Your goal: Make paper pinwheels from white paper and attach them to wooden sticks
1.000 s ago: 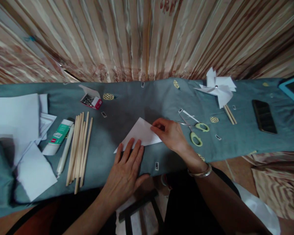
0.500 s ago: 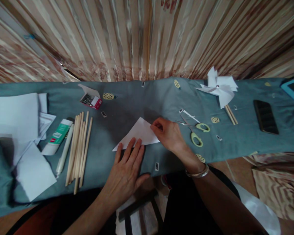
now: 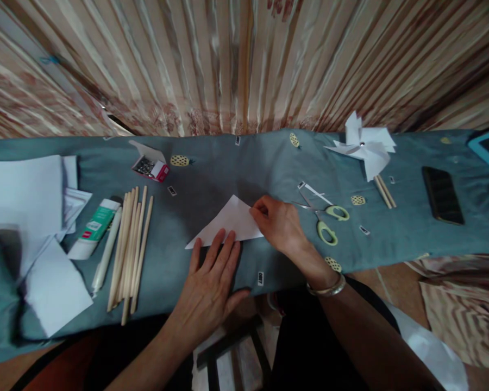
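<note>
A white sheet of paper folded into a triangle (image 3: pixel 230 217) lies on the cloth in front of me, its peak pointing away. My left hand (image 3: pixel 209 277) is flat with fingers spread, the fingertips resting on the paper's near edge. At the paper's right side, my right hand (image 3: pixel 277 225) pinches the edge between thumb and curled fingers. Just right of that hand lie scissors with light green handles (image 3: pixel 328 222), blades apart, and a thin paper strip (image 3: pixel 315 193). A finished paper pinwheel (image 3: pixel 364 144) on wooden sticks rests farther right.
To the left are several wooden sticks (image 3: pixel 132 250), a white tube (image 3: pixel 107 252), a green-and-white glue tube (image 3: pixel 94 228) and paper sheets (image 3: pixel 22 190). An opened box of metal pins (image 3: pixel 150 163) stands behind them. At right lie a phone (image 3: pixel 443 194) and a blue-edged device (image 3: pixel 487 149).
Almost nothing differs. The paper's left tip and my left fingertips sit very slightly farther left; both hands keep their hold.
</note>
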Demonstrator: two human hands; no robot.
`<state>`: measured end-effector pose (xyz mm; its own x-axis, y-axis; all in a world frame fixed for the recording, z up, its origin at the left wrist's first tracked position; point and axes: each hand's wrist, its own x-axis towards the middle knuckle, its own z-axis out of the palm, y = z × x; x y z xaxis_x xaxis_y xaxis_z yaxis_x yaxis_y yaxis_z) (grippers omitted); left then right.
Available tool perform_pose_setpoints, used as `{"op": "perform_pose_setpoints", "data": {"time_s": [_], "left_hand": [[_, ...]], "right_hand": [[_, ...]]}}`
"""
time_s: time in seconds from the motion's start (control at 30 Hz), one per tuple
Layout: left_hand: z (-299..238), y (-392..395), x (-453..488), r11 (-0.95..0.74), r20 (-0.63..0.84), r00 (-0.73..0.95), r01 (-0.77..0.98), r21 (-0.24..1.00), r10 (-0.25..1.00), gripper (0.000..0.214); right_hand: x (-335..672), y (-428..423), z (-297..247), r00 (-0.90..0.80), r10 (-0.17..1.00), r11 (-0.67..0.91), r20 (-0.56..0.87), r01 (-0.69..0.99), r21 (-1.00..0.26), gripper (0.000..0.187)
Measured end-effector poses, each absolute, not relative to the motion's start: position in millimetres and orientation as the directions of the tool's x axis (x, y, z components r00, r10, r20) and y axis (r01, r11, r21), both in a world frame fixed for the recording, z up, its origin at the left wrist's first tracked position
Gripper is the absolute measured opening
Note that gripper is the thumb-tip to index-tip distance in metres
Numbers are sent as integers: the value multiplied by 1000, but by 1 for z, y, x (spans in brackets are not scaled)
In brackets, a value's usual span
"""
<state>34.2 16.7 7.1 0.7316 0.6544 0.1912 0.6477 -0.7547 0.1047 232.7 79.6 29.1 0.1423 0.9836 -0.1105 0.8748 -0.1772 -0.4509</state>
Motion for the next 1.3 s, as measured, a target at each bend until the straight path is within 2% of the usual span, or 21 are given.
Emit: {"op": "perform_pose_setpoints", "data": {"time_s": [0.9,1.07,1.13,1.23,1.3], "left_hand": [[4,17,34,-730,97,724,671,130,683,76],[3,17,34,-724,112,716,674,144,689,76],[3,17,34,-724,118,715,673,150,689,75],[4,17,35,-728,131,717,665,164,684,74],[4,17,35,-727,135,715,665,172,686,75]], "right_hand": [[232,82,28,133,986,-163,-100,894,-417,15],[232,75,30,92,994,-109,-63,909,-403,16],[231,68,30,57,998,-47,16,919,-392,24],[226,54,28,0,989,56,147,925,-377,54],[222,46,26,-26,983,94,181,921,-377,64]]}}
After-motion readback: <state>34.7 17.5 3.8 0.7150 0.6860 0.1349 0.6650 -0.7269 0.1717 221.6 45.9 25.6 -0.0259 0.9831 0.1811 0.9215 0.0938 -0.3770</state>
